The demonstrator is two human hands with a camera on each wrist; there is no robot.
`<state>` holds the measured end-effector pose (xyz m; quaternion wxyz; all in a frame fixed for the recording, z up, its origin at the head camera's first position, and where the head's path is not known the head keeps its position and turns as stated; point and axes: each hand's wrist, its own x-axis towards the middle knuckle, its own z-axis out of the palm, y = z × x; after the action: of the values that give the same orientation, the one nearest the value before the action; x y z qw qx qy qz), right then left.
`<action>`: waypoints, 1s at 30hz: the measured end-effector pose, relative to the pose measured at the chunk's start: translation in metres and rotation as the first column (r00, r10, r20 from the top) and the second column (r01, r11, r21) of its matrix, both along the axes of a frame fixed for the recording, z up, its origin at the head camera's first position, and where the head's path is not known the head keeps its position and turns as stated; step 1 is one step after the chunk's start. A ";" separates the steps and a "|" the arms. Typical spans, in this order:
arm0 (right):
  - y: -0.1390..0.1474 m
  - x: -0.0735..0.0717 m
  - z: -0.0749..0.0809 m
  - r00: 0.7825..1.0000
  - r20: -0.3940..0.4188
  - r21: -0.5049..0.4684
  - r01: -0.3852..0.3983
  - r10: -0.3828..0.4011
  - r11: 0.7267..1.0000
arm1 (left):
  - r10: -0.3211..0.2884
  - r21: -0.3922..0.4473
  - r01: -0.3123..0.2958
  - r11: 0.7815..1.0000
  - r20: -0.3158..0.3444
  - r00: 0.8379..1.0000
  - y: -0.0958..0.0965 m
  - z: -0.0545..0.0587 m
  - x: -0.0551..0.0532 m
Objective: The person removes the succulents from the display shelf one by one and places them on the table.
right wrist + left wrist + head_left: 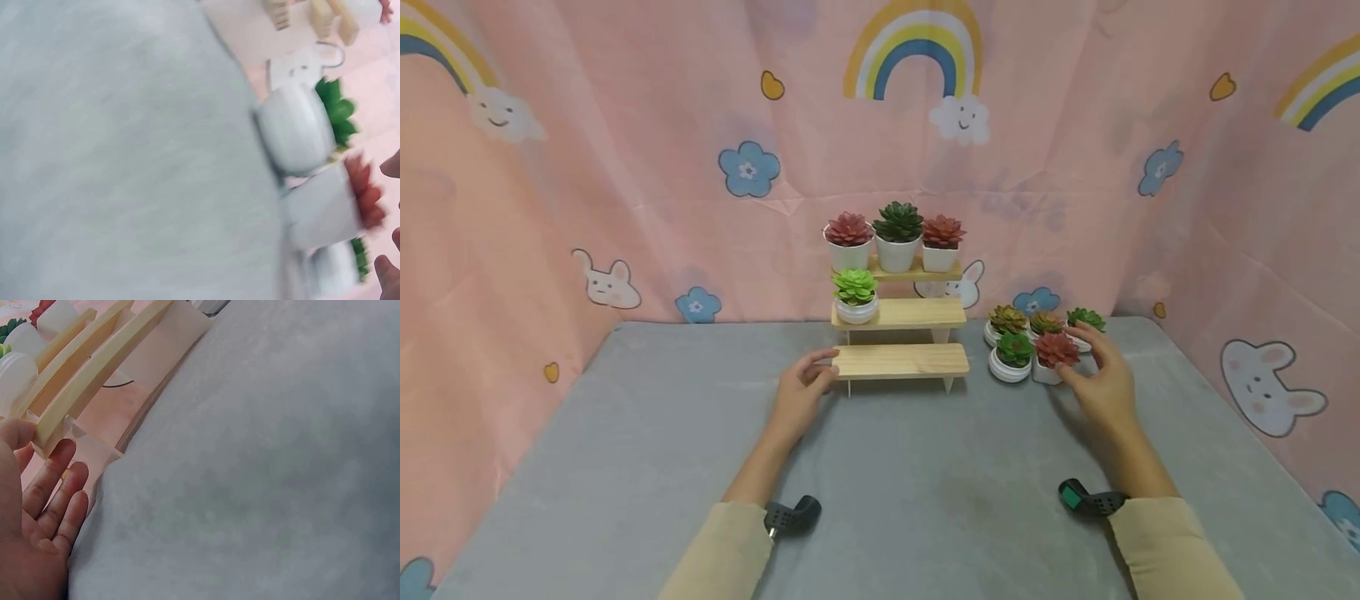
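A tiered wooden stand [901, 361] has three steps on pale legs. My left hand [801, 392] pinches the left end of its lowest step between thumb and fingertips; in the left wrist view the other fingers [57, 503] extend below the board. Over the group of potted succulents at the right, my right hand [1105, 387] is spread, thumb and index finger beside a red succulent [1055, 350] in a square white pot. The right wrist view shows the fingertips [386, 269] apart from its red leaves [365, 194].
On the top step stand a pink succulent [848, 231], a dark green one [898, 225] and a red one [943, 233]. A bright green succulent [855, 287] sits at the middle step's left. Several more pots, including a green succulent [1013, 350], crowd the grey table [925, 500] at right.
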<state>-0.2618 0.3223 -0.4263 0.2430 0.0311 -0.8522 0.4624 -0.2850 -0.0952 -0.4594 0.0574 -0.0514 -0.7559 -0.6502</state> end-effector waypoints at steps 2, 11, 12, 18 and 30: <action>-0.001 0.004 0.010 0.999 -0.031 0.039 -0.018 0.019 0.999 | -0.004 0.007 0.004 1.000 0.003 1.000 0.001 -0.001 0.000; -0.035 0.014 0.062 0.991 0.000 0.171 -0.133 0.135 0.976 | 0.012 -0.018 -0.011 1.000 0.040 0.999 0.004 0.001 0.000; -0.041 0.014 0.067 0.989 0.000 0.182 -0.147 0.149 0.972 | 0.010 -0.019 -0.009 1.000 0.044 0.999 0.004 0.002 0.000; -0.079 0.006 0.096 0.956 -0.077 0.181 -0.266 0.283 0.947 | 0.014 -0.017 -0.014 1.000 0.036 0.999 0.002 0.001 0.000; -0.147 -0.022 0.115 0.884 -0.085 0.122 -0.448 0.459 0.886 | 0.006 0.018 -0.006 1.000 0.018 1.000 0.002 0.002 0.002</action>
<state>-0.2843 0.1753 -0.3113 0.1734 0.2675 -0.8280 0.4612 -0.2829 -0.0930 -0.4574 0.0529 -0.0428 -0.7508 -0.6570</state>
